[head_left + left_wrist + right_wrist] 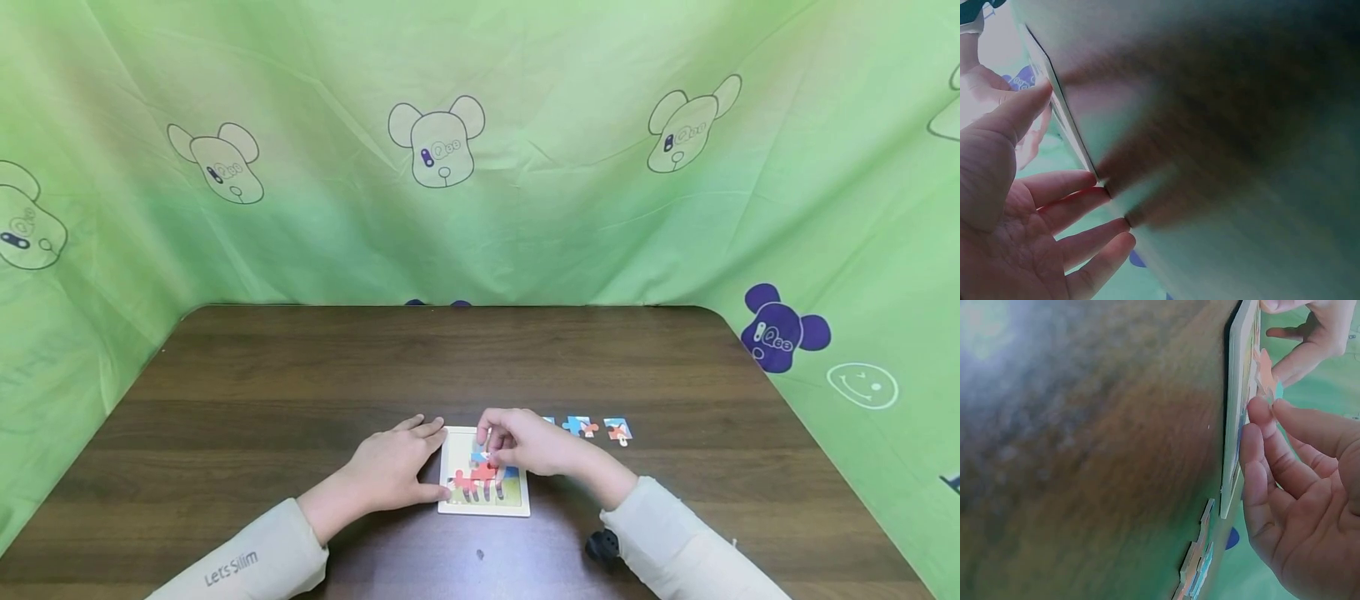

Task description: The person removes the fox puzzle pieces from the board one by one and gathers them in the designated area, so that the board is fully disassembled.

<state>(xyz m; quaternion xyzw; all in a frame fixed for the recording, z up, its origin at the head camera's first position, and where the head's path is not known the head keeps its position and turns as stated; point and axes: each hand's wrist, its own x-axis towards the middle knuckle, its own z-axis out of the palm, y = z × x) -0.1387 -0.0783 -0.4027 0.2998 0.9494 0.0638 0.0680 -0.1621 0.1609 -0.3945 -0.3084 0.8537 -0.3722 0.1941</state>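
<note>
Orange-red with a bit of teal along one edge: that's the puzzle piece (1265, 372) we can see pinched between the thumb and a fingertip of the right hand (534, 443). In the right wrist view it sits tilted at the face of the puzzle tray (483, 512), and we honestly can't tell if it's touching the tray or just above it. The other right fingers curl in loosely next to the pinch.

The left hand (392, 472) is spread wide along the tray's left side, thumb on the edge near the bottom corner and index fingertip up by the top one. We don't see it gripping anything, just touching.

Inside the pale rim there's part of a picture, red with dark-ended legs over yellowish green. The upper left bit looks plain and pale, and the right hand hides some of the rest.

Just beyond that hand, to the right of the tray, we've got a few loose pieces (581, 427) in a rough row, blue and orange, one partly covered. Everything's on a dark wood-grain table (300, 358). Both arms wear light sleeves (686, 533), and behind it all hangs a green curtain (525, 250) with cartoon mouse-like heads.
</note>
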